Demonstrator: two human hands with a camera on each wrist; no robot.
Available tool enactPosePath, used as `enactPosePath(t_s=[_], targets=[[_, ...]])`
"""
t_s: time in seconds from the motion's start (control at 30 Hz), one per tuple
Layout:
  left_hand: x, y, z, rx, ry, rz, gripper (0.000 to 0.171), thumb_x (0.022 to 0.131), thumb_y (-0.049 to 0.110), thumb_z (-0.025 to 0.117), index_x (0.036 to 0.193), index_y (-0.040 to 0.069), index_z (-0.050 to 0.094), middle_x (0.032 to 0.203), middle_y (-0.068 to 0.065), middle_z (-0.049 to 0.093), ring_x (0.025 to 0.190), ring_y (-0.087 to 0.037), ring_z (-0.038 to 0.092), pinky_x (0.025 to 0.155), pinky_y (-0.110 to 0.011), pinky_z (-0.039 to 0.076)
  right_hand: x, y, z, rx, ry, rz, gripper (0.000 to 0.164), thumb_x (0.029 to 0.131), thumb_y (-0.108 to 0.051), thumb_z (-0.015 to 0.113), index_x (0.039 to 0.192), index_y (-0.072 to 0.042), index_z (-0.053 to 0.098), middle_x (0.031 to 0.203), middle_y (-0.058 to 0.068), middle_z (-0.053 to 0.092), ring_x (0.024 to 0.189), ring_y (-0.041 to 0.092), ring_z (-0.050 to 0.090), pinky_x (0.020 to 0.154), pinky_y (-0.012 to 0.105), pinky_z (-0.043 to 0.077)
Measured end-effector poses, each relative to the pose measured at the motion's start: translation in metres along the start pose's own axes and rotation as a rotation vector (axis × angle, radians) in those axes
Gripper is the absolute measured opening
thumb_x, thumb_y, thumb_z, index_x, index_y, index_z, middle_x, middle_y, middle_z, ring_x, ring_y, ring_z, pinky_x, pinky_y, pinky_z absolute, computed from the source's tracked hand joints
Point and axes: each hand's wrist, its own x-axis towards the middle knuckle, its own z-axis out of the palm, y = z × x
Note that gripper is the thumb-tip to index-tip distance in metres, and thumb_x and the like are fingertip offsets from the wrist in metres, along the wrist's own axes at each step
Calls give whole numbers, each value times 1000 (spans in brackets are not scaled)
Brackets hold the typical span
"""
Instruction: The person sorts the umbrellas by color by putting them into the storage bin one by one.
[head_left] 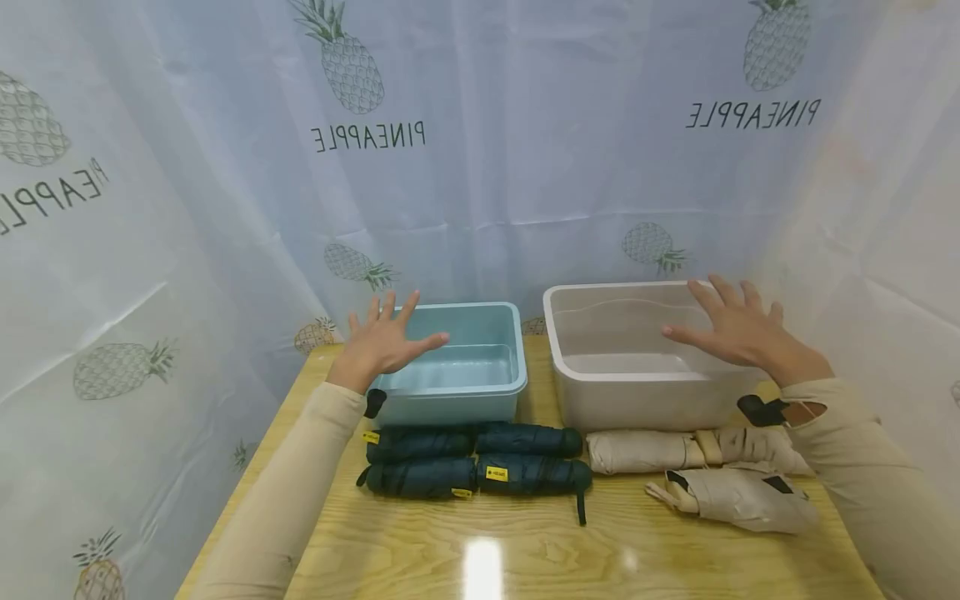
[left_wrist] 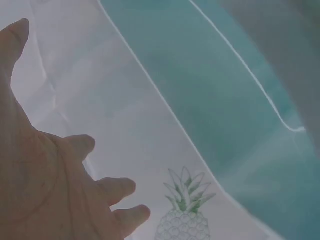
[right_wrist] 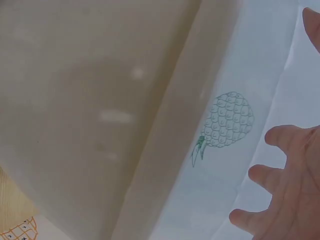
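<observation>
My left hand (head_left: 384,343) is held over the left side of a light blue plastic bin (head_left: 450,408), fingers spread and touching nothing. Over the right part of a larger beige bin (head_left: 637,404) hovers my right hand (head_left: 738,327), its fingers also spread and holding nothing. Both bins look empty inside. In front of the blue bin lie several dark folded umbrellas (head_left: 423,478) in two rows, with small yellow tags. Three beige folded umbrellas (head_left: 750,500) lie before the beige bin. Each wrist view shows an open palm beside a bin wall.
Everything stands on a light wooden table (head_left: 420,554). A white curtain (head_left: 495,167) printed with pineapples hangs close behind the bins and along both sides. A narrow gap separates the two bins.
</observation>
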Motion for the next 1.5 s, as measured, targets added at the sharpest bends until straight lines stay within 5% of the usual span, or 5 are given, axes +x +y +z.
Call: enactPosePath(t_s=[0.57, 0.93, 1.17, 1.37, 1.5], targets=[[-28, 28, 19, -102, 89, 73, 104, 87, 86, 42, 166, 30, 6, 173, -18, 7, 158, -46, 6, 118, -77, 5, -30, -2, 2, -48, 101, -77, 100, 96, -66, 53, 166, -18, 0, 169, 29, 0, 145, 69, 2, 100, 89, 9], [-31, 82, 49, -663, 352, 228, 62, 97, 46, 66, 154, 25, 47, 141, -9, 63, 131, -32, 58, 106, -56, 48, -61, 0, 19, 247, 297, -139, 82, 99, -40, 64, 163, -7, 25, 161, 35, 25, 144, 63, 20, 105, 82, 16], [-27, 132, 82, -854, 403, 311, 45, 98, 32, 66, 140, 15, 61, 119, -12, 72, 103, -24, 69, 87, -43, 59, -84, 11, 34, 380, 456, -79, 63, 100, -26, 64, 152, 1, 43, 150, 37, 37, 133, 60, 34, 97, 76, 28], [-30, 165, 101, -826, 418, 356, 43, 98, 25, 67, 138, 11, 61, 105, -10, 75, 84, -18, 71, 75, -30, 59, -109, 32, 56, 468, 578, 60, 56, 100, -24, 64, 148, 0, 47, 139, 7, 48, 113, -3, 46, 88, 9, 34], [-35, 181, 112, -813, 390, 337, 52, 98, 31, 64, 145, 11, 55, 107, -8, 75, 79, -14, 71, 70, -25, 57, -120, 49, 71, 526, 598, 146, 57, 100, -28, 63, 147, 0, 47, 122, -29, 41, 102, -22, 36, 78, -3, 28]])
